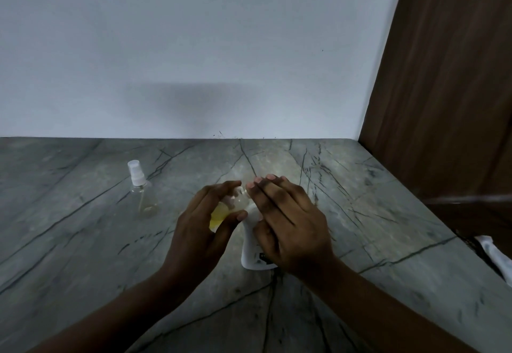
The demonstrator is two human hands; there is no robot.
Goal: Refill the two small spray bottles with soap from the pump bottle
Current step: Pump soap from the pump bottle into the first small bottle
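My left hand [206, 222] grips a small clear spray bottle [231, 207] with yellow soap in its lower part, tilted so its neck meets the pump nozzle. My right hand [291, 219] lies flat over the pump head of the white pump bottle [250, 253], which stands on the grey stone counter [83, 255]; its fingers are stretched out and the pump head is hidden beneath them. A second small clear spray bottle [142, 190] with a white sprayer and cap stands upright to the left, apart from both hands, with a little pale liquid at its bottom.
A plain white wall rises behind the counter. A dark wooden panel [443, 89] bounds the right side. A white object [496, 255] lies at the right edge below the counter's rim.
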